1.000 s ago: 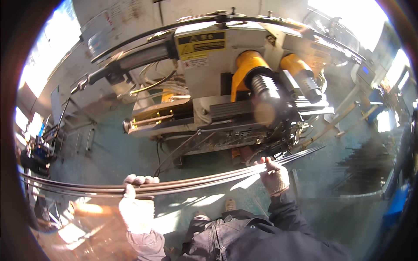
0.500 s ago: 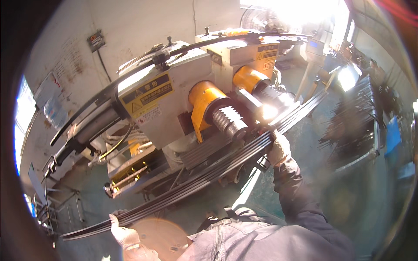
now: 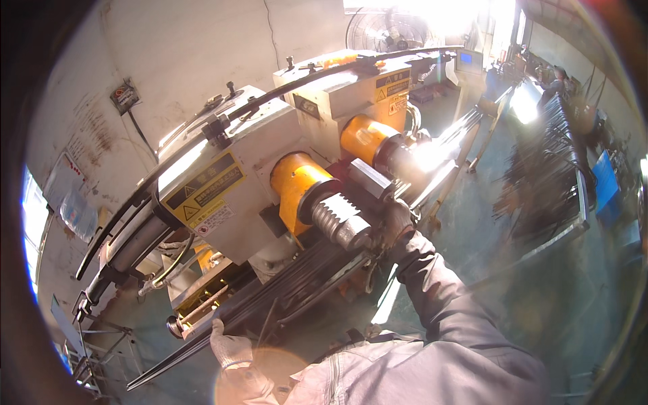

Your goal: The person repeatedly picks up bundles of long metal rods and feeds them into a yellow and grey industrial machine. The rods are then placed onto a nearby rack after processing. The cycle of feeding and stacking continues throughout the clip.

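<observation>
A bundle of long, thin metal bars [image 3: 177,356] runs slantwise across the front of a white machine [image 3: 253,179]. My left hand [image 3: 231,345], in a pale glove, grips the bundle near its lower left end, thumb up on the near side. My gloved right hand [image 3: 397,223] is closed round the bars farther right, in shade just below the machine's rollers; its fingertips are hidden. A ribbed grey roller [image 3: 342,219] with an orange housing [image 3: 302,185] stands over the bars' middle. A second orange housing [image 3: 368,138] sits behind it, its roller washed out by glare.
A curved dark rail [image 3: 263,98] spans the machine's top. To the right, a rack [image 3: 574,233] holds many thin dark rods. A round stool seat [image 3: 277,368] lies below my left forearm. A large fan [image 3: 388,30] stands at the back.
Both hands and the bars have moved in toward the machine, and the bundle now lies closer under the rollers. My left hand has shifted right; the whole view has turned slightly.
</observation>
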Available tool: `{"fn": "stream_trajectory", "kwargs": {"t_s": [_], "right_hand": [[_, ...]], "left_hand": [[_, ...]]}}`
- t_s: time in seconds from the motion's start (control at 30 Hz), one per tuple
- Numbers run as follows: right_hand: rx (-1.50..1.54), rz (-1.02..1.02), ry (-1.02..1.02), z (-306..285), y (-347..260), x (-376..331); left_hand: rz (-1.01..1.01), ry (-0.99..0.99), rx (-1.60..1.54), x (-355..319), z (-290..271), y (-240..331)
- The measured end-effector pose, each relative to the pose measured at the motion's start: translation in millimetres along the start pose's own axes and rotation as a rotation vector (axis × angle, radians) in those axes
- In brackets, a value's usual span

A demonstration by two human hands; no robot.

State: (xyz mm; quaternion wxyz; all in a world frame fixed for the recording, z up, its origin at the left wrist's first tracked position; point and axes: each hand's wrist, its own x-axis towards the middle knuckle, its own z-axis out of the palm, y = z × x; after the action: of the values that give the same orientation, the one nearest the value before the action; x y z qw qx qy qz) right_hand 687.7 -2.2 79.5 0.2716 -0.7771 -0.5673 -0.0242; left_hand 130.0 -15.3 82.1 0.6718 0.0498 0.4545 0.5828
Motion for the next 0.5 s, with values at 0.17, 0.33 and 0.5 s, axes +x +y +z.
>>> {"fn": "stream_trajectory", "kwargs": {"t_s": [0.17,0.33,0.5], "right_hand": [[0.08,0.061,0.089,35,26,1],[0.117,0.117,0.276,49,19,-4],[1.072,0.64,0.193,23,1,-18]], "left_hand": [[0.213,-0.5,-0.101,20,-34,20],[0.283,-0.246,0.009,17,-45,34],[0.206,-0.159,0.018,13,1,-31]]}}
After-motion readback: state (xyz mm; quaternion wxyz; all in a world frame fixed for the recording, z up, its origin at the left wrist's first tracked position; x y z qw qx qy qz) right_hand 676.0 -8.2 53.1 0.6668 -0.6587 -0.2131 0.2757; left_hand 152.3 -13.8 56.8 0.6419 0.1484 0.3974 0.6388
